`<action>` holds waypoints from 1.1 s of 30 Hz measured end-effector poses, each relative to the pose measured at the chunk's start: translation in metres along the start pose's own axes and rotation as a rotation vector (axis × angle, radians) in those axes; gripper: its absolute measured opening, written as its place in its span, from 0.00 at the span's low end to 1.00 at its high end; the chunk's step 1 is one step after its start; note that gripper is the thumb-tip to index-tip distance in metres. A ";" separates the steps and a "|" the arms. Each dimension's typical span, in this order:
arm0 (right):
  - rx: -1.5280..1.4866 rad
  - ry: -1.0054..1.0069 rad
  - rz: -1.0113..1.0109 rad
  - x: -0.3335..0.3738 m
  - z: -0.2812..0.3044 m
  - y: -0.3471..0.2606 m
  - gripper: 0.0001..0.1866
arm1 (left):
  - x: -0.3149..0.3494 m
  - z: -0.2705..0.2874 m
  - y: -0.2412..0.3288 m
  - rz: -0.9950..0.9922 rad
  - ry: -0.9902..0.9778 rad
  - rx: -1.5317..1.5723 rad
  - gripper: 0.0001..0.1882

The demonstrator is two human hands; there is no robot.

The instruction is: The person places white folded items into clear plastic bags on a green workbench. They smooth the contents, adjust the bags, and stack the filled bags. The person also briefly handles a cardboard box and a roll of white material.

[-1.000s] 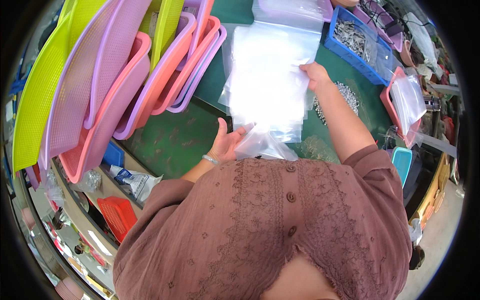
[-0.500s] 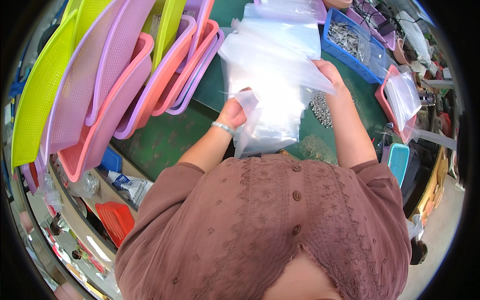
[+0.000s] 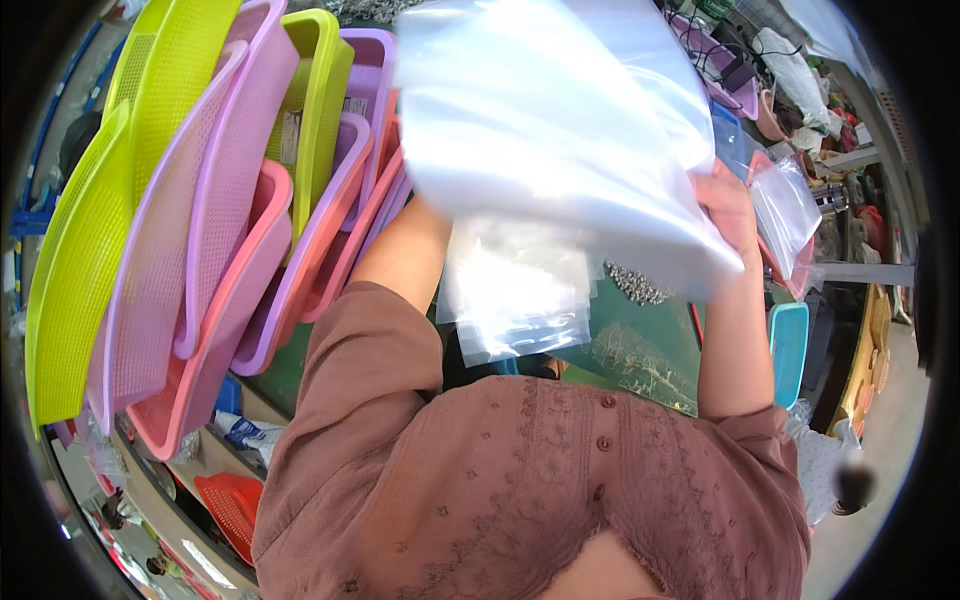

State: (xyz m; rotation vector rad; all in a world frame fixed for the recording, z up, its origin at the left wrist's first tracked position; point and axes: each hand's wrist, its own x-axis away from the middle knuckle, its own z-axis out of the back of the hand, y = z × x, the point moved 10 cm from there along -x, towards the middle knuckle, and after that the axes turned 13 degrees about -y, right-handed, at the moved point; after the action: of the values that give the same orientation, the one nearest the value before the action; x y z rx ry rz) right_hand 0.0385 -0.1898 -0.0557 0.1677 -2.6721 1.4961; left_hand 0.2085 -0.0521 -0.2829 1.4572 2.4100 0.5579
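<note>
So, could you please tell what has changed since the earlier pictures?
The top plastic has risen above the pile, its right edge in the right hand. The left arm has reached forward, and the left hand is hidden behind the plastic. The leaning baskets and small grey pieces stayed as they were.

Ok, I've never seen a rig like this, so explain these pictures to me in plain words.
There is no machine here: a person works bare-handed. The view comes from a fisheye camera worn on the head, looking down, so straight edges look bent. The right hand has a grip on the edge of large clear sheeting, raised off the green table. The left forearm goes in behind it; the left hand is hidden. On the table lie a stack of clear sheets and small grey pieces. Coloured baskets stand to the left.
</note>
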 end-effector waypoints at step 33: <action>-0.169 -0.011 -0.676 0.012 0.074 0.220 0.24 | 0.125 0.008 -0.047 0.370 0.501 -0.253 0.19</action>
State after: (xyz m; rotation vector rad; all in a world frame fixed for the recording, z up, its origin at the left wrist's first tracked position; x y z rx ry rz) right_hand -0.0036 -0.1396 -0.2789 0.9501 -2.3545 1.0458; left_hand 0.1178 0.0413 -0.3148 1.8231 2.2808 1.4055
